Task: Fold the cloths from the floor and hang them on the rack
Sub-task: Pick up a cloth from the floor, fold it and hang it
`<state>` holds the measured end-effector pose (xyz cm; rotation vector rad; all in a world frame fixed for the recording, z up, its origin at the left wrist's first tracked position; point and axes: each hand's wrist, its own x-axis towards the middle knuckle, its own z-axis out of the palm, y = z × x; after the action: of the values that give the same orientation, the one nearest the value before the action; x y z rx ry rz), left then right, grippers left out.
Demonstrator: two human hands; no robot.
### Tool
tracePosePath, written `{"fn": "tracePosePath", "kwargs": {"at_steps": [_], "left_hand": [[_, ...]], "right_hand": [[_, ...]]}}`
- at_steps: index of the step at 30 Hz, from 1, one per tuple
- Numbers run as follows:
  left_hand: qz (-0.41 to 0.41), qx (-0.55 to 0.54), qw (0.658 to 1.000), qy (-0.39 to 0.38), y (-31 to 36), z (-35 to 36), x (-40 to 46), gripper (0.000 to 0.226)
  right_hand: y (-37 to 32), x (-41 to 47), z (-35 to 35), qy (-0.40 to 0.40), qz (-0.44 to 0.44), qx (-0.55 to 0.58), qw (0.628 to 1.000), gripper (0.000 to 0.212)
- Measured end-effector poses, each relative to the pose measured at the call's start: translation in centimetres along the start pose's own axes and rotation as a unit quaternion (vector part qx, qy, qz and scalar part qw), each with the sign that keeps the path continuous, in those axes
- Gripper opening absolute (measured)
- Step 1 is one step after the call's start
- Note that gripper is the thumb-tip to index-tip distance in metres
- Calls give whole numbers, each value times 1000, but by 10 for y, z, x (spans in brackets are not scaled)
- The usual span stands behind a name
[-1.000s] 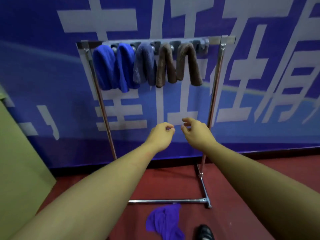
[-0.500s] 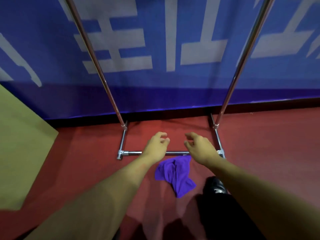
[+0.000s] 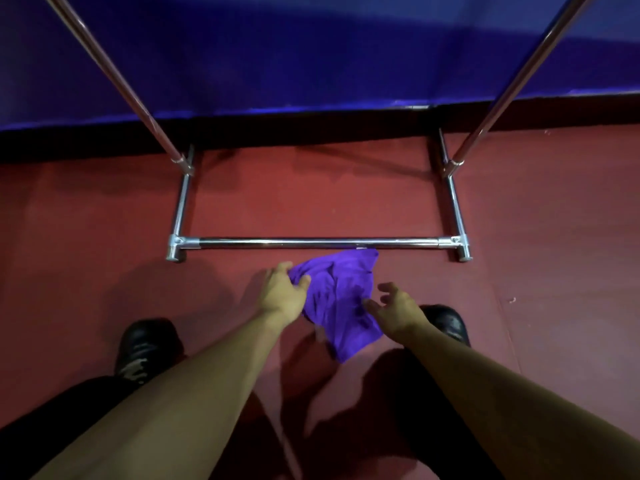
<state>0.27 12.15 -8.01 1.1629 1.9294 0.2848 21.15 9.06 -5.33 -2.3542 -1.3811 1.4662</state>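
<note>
One purple cloth [image 3: 341, 299] crumpled on the floor [image 3: 104, 271], just before the rack's base bar [image 3: 311, 242]. Left hand [image 3: 284, 294] pinching its near-left edge to lift; right hand [image 3: 398, 310] spread wide, empty, hovering beside for a second corner.

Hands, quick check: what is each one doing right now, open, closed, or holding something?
Left hand: closing on the near-left edge of the crumpled purple cloth on the red floor.
Right hand: open, fingers spread beside the cloth, holding nothing.
</note>
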Motion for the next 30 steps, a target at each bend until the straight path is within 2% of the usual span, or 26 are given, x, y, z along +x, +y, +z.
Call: {"fn": "tracePosePath", "kwargs": {"at_steps": [3, 6, 8, 10, 11, 13, 15, 17, 21, 24, 26, 28, 30], "left_hand": [[3, 6, 1000, 24, -4, 2, 34, 55], [-23, -20, 1000, -7, -14, 10, 51, 59], [-39, -23, 998, -37, -21, 20, 52, 61], [-40, -19, 997, -66, -26, 29, 47, 44], [-40, -17, 995, -87, -27, 33, 42, 34], [-46, -35, 990, -132, -26, 39, 31, 25], [-55, -88, 980, -167, -23, 43, 19, 19], [-61, -138, 971, -186, -18, 40, 7, 15], [-63, -224, 952, -200, -8, 11, -14, 32], [-35, -255, 946, -197, 9, -30, -38, 24], [-13, -279, 940, -197, 28, -62, -63, 29], [7, -318, 926, -202, 45, -96, -92, 39], [31, -360, 909, -206, 62, -131, -124, 41]], "right_hand": [[3, 21, 24, 5, 39, 61, 997, 52], [-1, 36, 52, 31, 61, 96, 993, 42], [-2, 43, 67, 57, 75, 98, 991, 55], [-3, 44, 76, 81, 85, 91, 989, 66], [-4, 43, 78, 81, 88, 83, 989, 63], [-3, 39, 82, 69, 86, 72, 991, 43], [-1, 32, 84, 57, 77, 63, 993, 27], [2, 23, 83, 47, 59, 67, 995, 24], [-8, -1, 52, 26, 70, 119, 990, 28], [-18, -20, 23, 31, 49, 197, 979, 25], [-7, -17, 10, 29, 28, 249, 968, 32], [-36, -60, -19, 22, 3, 311, 950, 48], [-77, -119, -48, -20, -13, 374, 927, 48]]}}
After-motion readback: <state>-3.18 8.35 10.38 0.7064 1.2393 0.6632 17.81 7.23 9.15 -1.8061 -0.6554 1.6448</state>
